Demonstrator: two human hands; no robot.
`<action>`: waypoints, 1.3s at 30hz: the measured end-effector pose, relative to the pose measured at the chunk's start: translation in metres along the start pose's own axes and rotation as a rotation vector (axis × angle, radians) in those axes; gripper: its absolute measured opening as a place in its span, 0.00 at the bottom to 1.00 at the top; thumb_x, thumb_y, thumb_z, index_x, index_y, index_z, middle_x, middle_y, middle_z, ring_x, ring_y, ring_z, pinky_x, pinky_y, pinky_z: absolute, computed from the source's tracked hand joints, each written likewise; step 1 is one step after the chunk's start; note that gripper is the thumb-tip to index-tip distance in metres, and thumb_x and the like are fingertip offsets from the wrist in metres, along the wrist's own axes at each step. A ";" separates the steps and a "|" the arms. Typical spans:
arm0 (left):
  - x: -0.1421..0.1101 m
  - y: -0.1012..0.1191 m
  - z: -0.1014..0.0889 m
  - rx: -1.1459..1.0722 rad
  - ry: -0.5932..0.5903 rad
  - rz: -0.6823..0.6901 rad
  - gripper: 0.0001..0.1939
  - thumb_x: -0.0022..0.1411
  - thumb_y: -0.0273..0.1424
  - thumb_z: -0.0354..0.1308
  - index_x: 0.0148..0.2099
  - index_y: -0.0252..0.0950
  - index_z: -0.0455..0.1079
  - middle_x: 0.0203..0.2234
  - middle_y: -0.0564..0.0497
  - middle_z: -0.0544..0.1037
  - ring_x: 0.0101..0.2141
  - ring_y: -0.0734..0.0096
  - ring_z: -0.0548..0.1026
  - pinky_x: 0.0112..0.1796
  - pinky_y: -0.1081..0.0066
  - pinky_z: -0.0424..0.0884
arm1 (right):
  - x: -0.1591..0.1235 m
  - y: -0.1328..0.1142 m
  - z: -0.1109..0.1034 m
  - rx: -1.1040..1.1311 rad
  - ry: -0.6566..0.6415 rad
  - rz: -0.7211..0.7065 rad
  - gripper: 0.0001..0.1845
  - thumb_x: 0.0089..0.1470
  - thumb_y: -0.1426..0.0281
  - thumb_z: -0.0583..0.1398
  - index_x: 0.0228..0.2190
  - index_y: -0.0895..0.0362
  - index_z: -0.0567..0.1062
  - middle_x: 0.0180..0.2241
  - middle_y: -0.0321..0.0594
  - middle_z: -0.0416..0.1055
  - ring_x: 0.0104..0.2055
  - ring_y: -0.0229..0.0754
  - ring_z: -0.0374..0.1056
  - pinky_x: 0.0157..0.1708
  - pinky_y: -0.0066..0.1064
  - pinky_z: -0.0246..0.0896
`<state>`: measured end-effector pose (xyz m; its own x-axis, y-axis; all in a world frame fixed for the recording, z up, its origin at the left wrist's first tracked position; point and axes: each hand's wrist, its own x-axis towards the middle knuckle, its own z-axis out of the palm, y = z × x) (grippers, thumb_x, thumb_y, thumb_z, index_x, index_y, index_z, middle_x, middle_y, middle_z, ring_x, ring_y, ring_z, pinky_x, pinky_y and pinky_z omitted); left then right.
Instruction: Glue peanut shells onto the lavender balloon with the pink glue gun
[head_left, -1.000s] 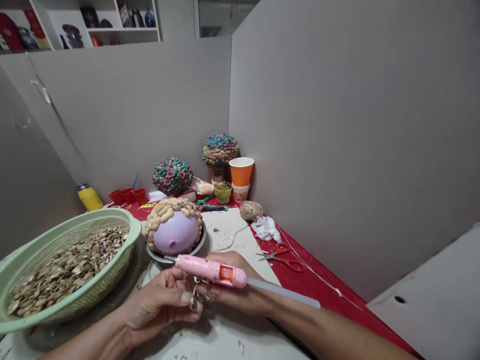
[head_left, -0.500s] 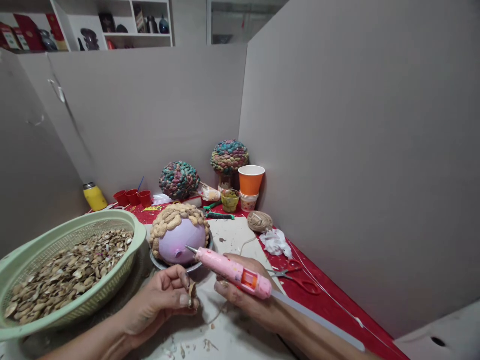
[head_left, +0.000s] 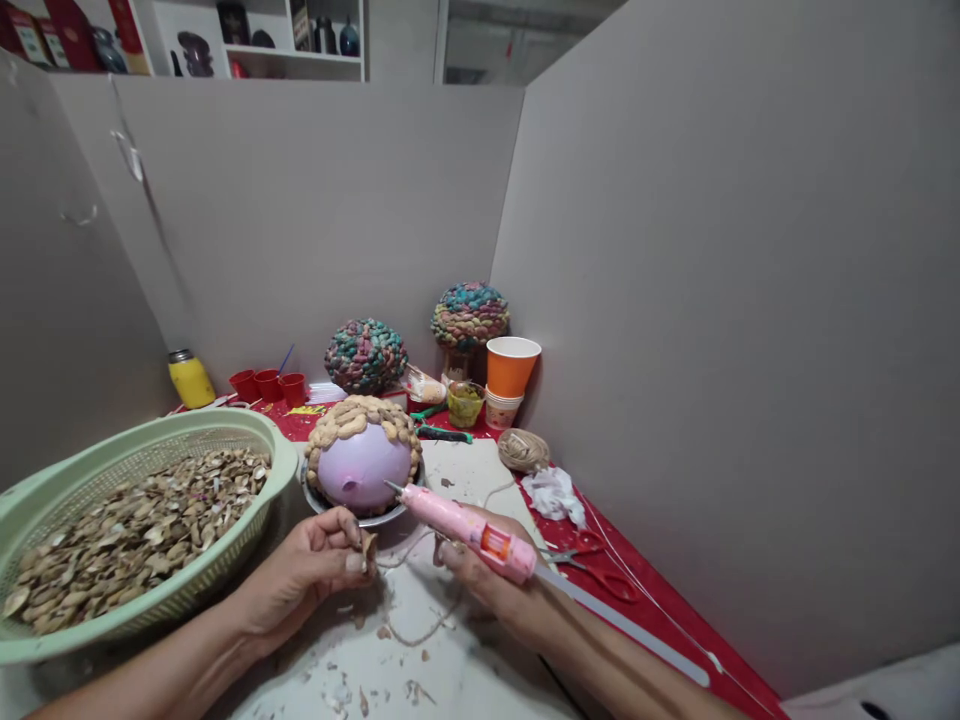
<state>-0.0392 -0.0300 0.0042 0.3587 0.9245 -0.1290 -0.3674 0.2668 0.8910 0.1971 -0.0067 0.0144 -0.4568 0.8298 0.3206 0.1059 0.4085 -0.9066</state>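
Note:
Between the thumb and fingers of my left hand (head_left: pixel 311 570) is a peanut shell (head_left: pixel 368 552), held just in front of a metal bowl (head_left: pixel 390 518). My right hand (head_left: pixel 487 570) grips a pink hot glue gun (head_left: pixel 461 525) with a long translucent glue stick (head_left: pixel 637 625) sticking out of its back. The gun's metal nozzle points left, in front of a lilac balloon (head_left: pixel 364 463). Peanut shells (head_left: pixel 360 415) cover the balloon's top and sides, while its front with the knot is bare. The balloon rests in the bowl.
A green basket (head_left: pixel 281 450) of peanut shells stands left. Behind are two painted shell-covered pieces (head_left: pixel 366 355), red cups (head_left: pixel 268 385), an orange paper cup (head_left: pixel 512 368) and green-handled pliers (head_left: pixel 444 434). Twine (head_left: pixel 523 450), crumpled white plastic (head_left: pixel 553 496) and red-handled scissors (head_left: pixel 607 580) lie right.
My left hand has shifted slightly left and up with the shell. The glue gun has moved a little, its nozzle now further right of the balloon's knot. The camera view has shifted slightly.

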 end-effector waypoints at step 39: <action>0.002 0.002 0.008 -0.124 0.019 -0.089 0.12 0.48 0.23 0.70 0.33 0.33 0.71 0.27 0.52 0.76 0.29 0.75 0.73 0.36 0.71 0.71 | -0.006 0.018 0.003 -0.605 -0.043 -0.710 0.23 0.65 0.55 0.49 0.22 0.53 0.60 0.17 0.33 0.58 0.20 0.38 0.52 0.21 0.32 0.42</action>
<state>-0.0326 -0.0296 0.0095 0.3784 0.9006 -0.2140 -0.4383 0.3780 0.8155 0.1987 -0.0053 -0.0048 -0.6223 0.2996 0.7232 0.2258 0.9533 -0.2007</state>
